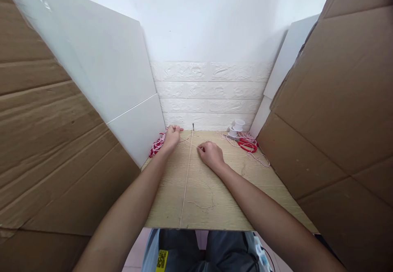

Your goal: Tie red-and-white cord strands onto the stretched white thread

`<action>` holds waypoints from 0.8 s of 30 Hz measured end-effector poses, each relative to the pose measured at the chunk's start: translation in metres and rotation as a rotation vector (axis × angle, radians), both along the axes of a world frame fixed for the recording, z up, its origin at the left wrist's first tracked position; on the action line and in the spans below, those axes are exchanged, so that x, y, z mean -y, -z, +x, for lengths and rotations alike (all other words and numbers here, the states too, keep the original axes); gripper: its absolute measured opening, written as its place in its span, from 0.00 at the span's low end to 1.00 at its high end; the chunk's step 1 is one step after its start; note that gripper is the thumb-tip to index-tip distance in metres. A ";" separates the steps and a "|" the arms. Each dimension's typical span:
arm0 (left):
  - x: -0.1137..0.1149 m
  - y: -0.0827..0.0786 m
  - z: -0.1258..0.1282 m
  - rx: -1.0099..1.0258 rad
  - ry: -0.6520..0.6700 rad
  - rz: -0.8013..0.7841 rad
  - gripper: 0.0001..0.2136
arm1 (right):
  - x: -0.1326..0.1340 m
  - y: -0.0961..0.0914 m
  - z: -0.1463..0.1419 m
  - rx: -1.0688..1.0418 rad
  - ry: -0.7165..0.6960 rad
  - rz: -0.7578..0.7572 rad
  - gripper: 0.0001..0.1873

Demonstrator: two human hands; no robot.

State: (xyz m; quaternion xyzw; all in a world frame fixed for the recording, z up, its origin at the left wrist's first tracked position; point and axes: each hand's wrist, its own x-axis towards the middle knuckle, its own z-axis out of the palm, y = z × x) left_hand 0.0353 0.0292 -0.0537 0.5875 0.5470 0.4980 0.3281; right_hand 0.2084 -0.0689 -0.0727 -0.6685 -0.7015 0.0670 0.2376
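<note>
A pale taut string (186, 177) runs down the middle of the wooden table (221, 206), from a small dark pin (193, 126) at the far edge to the near edge. My left hand (172, 135) rests near the far edge, left of the pin, with its fingers curled over a thin strand. My right hand (211, 154) lies knuckles up just right of the string, fingers pinched together at the strand. A heap of red and pink cord (157, 144) lies beside my left hand.
Red-handled scissors (247, 144) lie at the far right among loose pink thread, beside two white spools (236, 127). Cardboard panels (337, 112) and white boards (101, 67) wall in both sides. A white brick-pattern wall stands behind.
</note>
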 end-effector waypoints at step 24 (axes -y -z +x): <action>0.027 -0.037 -0.017 -0.165 0.462 -0.124 0.15 | -0.003 0.002 -0.001 -0.002 0.010 0.015 0.14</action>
